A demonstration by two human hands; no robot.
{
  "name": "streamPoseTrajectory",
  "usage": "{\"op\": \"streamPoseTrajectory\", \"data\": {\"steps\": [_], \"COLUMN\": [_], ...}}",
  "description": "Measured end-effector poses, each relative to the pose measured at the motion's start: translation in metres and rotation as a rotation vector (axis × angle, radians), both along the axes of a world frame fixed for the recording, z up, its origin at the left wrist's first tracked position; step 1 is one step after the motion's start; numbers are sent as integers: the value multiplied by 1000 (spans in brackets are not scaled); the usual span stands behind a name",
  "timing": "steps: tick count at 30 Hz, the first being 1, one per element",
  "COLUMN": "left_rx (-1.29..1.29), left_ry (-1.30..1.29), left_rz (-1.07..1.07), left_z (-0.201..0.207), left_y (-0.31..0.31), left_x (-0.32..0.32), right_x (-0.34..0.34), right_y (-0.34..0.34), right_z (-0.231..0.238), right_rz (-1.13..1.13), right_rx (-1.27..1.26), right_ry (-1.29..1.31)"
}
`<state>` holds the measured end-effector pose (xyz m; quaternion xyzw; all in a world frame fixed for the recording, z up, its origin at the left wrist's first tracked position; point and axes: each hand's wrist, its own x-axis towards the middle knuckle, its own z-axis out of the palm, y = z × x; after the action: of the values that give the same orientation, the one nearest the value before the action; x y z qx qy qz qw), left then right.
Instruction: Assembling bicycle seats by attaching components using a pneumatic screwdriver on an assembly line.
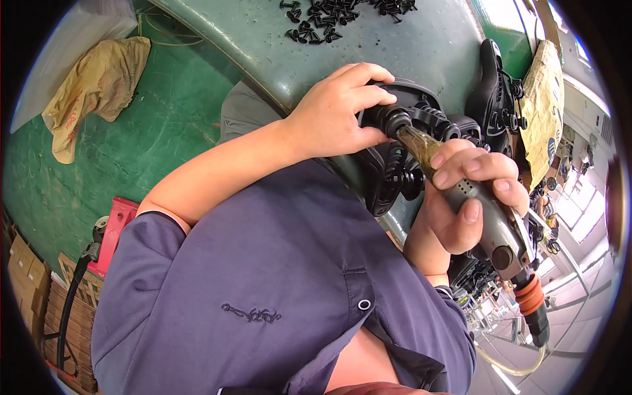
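Observation:
On the bench, my left hand [339, 112] is curled around the edge of a black bicycle saddle [418, 92], which lies with its underside fittings showing. Thumb and fingers press close to a round black part there. My right hand [471, 191] wraps around a grey air screwdriver [490, 227] with an orange ring near its hose end. The tool slants down to the left. Its yellowish clear nose meets the round black part beside my left fingertips. Whatever is inside that part is hidden.
Several black screw-like pieces [322, 20] lie loose on the grey-green bench [263, 33]. More black saddles [490, 85] stand to the right, beside a yellow-brown sack [543, 112]. A crumpled brown bag [99, 89] rests on the green floor [178, 105]. A pale hose [520, 372] trails from the tool.

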<state>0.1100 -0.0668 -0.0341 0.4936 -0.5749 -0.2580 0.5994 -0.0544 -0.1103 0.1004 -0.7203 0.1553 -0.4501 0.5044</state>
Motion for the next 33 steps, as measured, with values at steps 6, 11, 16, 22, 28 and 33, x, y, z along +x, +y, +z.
{"op": "streamPoseTrajectory", "data": {"steps": [6, 11, 16, 22, 28, 33], "left_rx": [-28, 18, -23, -17, 104, 235], "left_ry": [12, 28, 48, -36, -179, -595], "left_rz": [-9, -68, -89, -76, -81, 280], "left_z": [-3, -3, -8, -2, 18, 7], "left_y": [-2, 0, -4, -4, 19, 5], "left_x": [-1, 4, 3, 2, 32, 79], "right_x": [7, 18, 23, 13, -37, -64], "right_y": [5, -8, -3, -11, 4, 1], "right_z": [4, 7, -3, 5, 26, 24], "right_rz": [-3, 44, -18, 54, 125, 59], "right_rx": [-15, 45, 7, -50, 49, 127], "right_ry": [40, 87, 177, 184, -108, -317]}}
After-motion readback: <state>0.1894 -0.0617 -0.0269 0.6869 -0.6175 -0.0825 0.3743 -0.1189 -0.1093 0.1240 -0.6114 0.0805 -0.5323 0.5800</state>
